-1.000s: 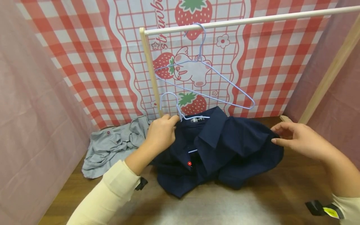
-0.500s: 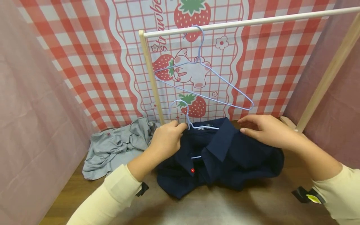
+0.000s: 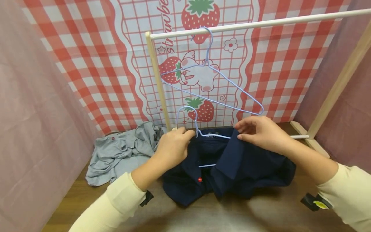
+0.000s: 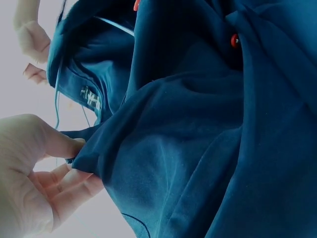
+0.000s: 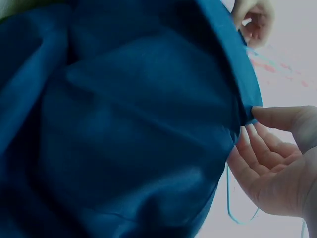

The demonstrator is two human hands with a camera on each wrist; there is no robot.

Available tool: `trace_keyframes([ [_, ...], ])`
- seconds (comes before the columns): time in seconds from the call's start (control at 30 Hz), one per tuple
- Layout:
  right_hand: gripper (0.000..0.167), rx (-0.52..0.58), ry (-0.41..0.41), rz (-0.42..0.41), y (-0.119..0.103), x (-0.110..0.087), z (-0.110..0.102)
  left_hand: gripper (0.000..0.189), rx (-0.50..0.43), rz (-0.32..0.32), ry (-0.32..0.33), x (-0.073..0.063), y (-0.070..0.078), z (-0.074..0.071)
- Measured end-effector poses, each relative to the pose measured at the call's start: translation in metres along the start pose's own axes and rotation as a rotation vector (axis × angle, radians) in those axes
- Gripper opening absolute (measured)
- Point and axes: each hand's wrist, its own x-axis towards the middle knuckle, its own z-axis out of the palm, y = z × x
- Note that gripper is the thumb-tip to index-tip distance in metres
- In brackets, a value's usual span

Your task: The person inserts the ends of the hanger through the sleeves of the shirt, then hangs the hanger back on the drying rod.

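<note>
Head view: we see the navy shirt bunched in front of the rack, a blue wire hanger inside its neck. The left hand pinches cloth beside the hanger; the right hand pinches the collar. We judge the fabric light, limp, hardly fragile, best held at the collar.

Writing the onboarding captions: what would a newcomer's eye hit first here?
Probably the red-and-white strawberry backdrop filling the rear, with a pale blue hanger on the rail before it. Next, the navy shirt at lower center, pinched by the left hand and right hand, its red button vivid below a second hanger's hook.
</note>
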Motion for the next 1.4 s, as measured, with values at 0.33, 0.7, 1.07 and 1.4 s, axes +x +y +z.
trace_keyframes([
  [0.33,0.021,-0.125,0.178,-0.194,-0.02,0.002,0.018,0.02,0.004,0.011,-0.015,0.003,0.002,0.001],
  [0.7,0.028,-0.211,0.17,-0.342,-0.021,0.005,0.04,0.019,0.008,0.029,0.028,0.006,0.007,0.008],
  [1.07,0.02,-0.283,0.198,-0.195,-0.022,0.009,0.039,0.02,-0.043,0.007,0.062,0.005,0.005,0.006],
  [1.4,0.021,-0.355,0.264,-0.22,-0.021,0.006,0.032,0.023,-0.075,-0.031,0.047,0.004,-0.004,-0.004],
])
